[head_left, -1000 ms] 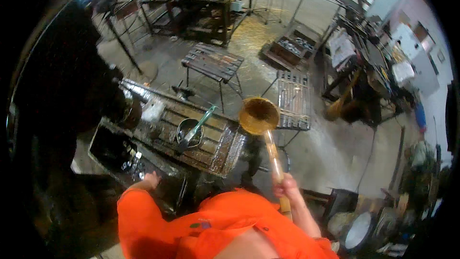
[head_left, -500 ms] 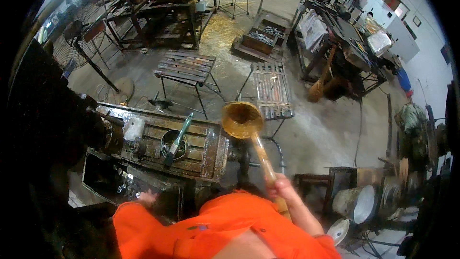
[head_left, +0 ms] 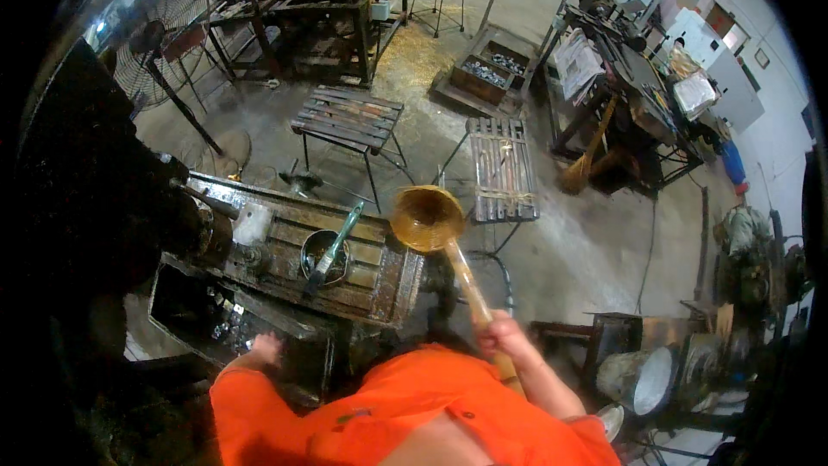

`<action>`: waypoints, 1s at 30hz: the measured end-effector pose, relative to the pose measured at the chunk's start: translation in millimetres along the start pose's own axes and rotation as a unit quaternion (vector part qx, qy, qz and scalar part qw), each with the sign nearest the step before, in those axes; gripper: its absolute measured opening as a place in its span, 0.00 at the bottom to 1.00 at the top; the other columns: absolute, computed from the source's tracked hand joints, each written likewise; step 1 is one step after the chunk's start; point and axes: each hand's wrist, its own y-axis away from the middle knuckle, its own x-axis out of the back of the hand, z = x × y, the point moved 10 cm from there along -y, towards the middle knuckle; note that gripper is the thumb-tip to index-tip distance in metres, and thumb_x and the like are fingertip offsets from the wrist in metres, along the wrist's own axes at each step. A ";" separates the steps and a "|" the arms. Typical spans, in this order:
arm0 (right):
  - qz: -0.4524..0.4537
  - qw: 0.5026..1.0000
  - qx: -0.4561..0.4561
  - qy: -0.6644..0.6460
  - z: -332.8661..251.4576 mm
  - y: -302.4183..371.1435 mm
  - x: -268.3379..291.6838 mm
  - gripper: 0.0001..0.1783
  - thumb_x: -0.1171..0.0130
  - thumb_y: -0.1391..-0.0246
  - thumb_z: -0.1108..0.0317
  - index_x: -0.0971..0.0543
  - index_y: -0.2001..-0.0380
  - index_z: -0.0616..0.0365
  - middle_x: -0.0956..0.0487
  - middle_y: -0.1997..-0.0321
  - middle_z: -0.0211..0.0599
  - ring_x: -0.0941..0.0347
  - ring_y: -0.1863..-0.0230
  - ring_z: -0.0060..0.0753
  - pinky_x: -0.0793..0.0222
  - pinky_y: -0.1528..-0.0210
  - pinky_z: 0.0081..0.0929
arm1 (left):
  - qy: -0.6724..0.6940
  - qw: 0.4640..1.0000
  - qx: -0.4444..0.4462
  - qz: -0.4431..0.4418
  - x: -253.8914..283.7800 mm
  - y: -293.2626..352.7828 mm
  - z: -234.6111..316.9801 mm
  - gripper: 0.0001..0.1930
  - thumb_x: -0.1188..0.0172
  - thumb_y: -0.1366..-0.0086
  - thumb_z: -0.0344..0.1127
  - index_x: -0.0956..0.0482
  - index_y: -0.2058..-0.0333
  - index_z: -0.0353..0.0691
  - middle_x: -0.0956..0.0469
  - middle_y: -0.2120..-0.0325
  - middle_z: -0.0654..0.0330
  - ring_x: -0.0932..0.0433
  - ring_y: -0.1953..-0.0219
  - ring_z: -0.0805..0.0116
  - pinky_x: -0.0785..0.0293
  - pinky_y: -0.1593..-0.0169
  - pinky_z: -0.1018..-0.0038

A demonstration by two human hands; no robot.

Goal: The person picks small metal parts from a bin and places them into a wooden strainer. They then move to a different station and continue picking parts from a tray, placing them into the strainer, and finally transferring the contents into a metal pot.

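My right hand (head_left: 503, 334) grips the wooden handle of a brass-coloured ladle (head_left: 427, 218), whose bowl hangs above the right end of a rusty metal workbench (head_left: 379, 272). My left hand (head_left: 265, 348) rests low at the bench's near edge, fingers apart, holding nothing. On the bench stands a small dark pot (head_left: 323, 255) with a green-handled brush (head_left: 338, 235) leaning in it. My orange sleeves fill the lower middle of the view.
A slatted metal stool (head_left: 348, 116) and a slatted rack (head_left: 502, 166) stand beyond the bench on the concrete floor. A standing fan (head_left: 147, 26) is at far left, cluttered worktables at the back and right, and buckets (head_left: 642, 377) at lower right.
The view has tilted downward, so the workshop sits higher in the frame. The ladle stays in my right hand over the bench end; my left hand remains at the bench edge.
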 end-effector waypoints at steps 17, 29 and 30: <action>-0.023 0.999 0.002 -0.024 17.1 6.9 1.8 0.17 0.52 0.72 0.67 0.32 0.71 0.57 0.43 0.86 0.26 0.50 0.88 0.18 0.55 0.89 0.16 | 0.113 0.989 0.092 -0.007 29.0 11.6 -24.3 0.31 0.37 0.62 0.46 0.31 0.55 0.44 0.28 0.63 0.52 0.26 0.61 0.56 0.29 0.60 0.64; -0.033 0.999 -0.007 -0.010 14.1 6.4 -2.2 0.13 0.57 0.70 0.75 0.33 0.72 0.57 0.43 0.85 0.27 0.51 0.89 0.18 0.56 0.89 0.17 | 0.061 0.995 0.074 -0.011 19.3 -8.4 -15.7 0.14 0.45 0.53 0.32 0.24 0.64 0.43 0.29 0.58 0.50 0.25 0.60 0.57 0.28 0.59 0.67; -0.057 0.998 -0.018 -0.031 12.6 8.1 -5.3 0.13 0.56 0.69 0.74 0.33 0.72 0.57 0.43 0.85 0.26 0.51 0.89 0.17 0.55 0.89 0.17 | 0.071 0.995 0.073 -0.018 18.5 -7.9 -15.7 0.13 0.45 0.53 0.32 0.24 0.65 0.43 0.29 0.58 0.49 0.25 0.60 0.57 0.28 0.59 0.67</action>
